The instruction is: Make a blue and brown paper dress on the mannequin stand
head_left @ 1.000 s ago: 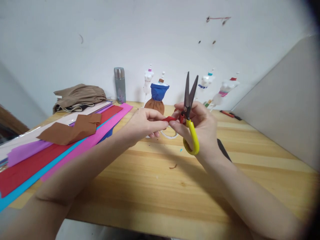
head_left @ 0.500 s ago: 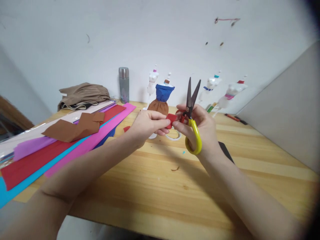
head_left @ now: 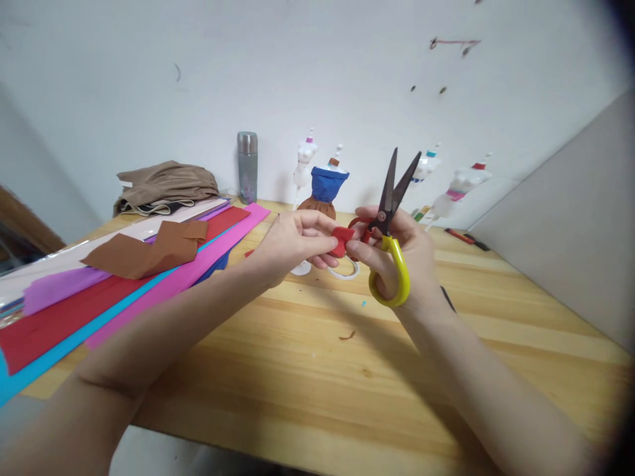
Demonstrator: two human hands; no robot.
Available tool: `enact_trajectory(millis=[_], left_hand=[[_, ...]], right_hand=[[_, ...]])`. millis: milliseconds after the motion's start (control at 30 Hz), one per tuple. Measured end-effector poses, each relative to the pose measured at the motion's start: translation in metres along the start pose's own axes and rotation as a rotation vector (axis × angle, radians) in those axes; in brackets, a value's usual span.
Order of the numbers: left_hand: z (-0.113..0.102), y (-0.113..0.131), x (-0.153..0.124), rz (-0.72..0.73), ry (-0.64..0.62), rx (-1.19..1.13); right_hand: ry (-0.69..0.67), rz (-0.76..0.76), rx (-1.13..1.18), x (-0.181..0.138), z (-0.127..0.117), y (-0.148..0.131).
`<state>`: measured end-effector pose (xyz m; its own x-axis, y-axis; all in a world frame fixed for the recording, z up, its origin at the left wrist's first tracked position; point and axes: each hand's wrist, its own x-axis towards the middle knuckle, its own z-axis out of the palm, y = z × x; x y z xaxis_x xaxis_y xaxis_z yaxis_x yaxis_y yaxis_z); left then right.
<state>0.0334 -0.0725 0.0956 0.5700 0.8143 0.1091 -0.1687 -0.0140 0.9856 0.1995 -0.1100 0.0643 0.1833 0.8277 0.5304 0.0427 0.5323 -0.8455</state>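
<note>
Between the thumb and fingers of my left hand (head_left: 302,244) is a small folded piece of red crepe paper (head_left: 340,242). My right hand (head_left: 414,254) has a pair of scissors (head_left: 385,218) hooked on it, one handle loop yellow and the other red. Their dark blades point up and stand slightly apart, away from the paper. The right thumb and fingertips also touch the right edge of the red piece. Behind my hands stands a small mannequin (head_left: 329,185) dressed in a blue top and a brown gathered skirt. A white ring (head_left: 346,270) lies partly hidden below the red piece.
Coloured paper sheets (head_left: 233,241) and a brown piece (head_left: 149,251) spread across the left side. Folded brown cloth (head_left: 166,185) and a flask (head_left: 247,168) stand behind. More mannequins (head_left: 461,185) line the wall. Small scraps (head_left: 347,336) dot the wooden table (head_left: 307,377).
My right hand and the scissors have shifted slightly right, with the blades tilting further right. The red piece, flat before, now looks bent or folded between my fingers.
</note>
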Motion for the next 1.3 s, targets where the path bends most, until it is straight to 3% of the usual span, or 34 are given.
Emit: enact_trajectory(millis=[200, 533, 833, 1067, 1300], left_hand=[[-0.007, -0.009, 0.004, 0.076, -0.061, -0.007], [-0.006, -0.016, 0.009, 0.308, 0.070, -0.029], [-0.001, -0.015, 0.004, 0.196, 0.059, -0.033], [-0.001, -0.013, 0.005, 0.227, 0.112, 0.010], [-0.001, -0.009, 0.002, 0.031, 0.057, -0.096]], right_hand=[[0.033, 0.027, 0.020, 0.002, 0.000, -0.003], [0.017, 0.152, 0.091, -0.001, 0.007, -0.013], [-0.006, 0.156, 0.087, -0.002, 0.005, -0.011], [-0.019, 0.186, 0.090, 0.000, 0.005, -0.013], [-0.004, 0.154, 0.094, 0.000, 0.005, -0.012]])
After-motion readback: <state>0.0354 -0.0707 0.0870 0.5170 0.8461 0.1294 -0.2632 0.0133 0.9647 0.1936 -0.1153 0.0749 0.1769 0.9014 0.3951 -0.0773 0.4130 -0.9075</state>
